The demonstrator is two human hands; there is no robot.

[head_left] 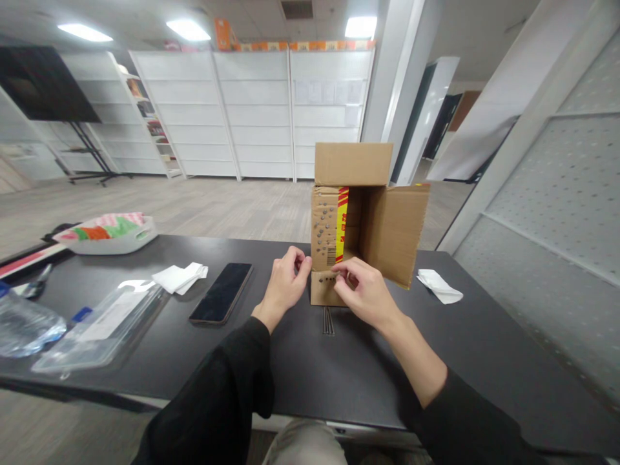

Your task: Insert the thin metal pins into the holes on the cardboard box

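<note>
An open cardboard box (378,223) stands on the table before me. Its left flap (323,248) carries many scattered dark, round nail-like heads, and a short row of them shows on the lower flap (320,296). My right hand (361,290) is at that lower flap, thumb and forefinger pinched together; whatever is between them is too small to make out. Close against the box's left edge is my left hand (287,281), its fingers curled and closed, the contents hidden. Several long thin nails (329,321) lie side by side just in front of the box.
Left of my hands lie a phone (221,293), white tissues (180,278), a clear plastic case (104,332) and a water bottle (29,326). A white basket (109,240) sits at the far left. Another folded tissue (440,286) rests right of the box.
</note>
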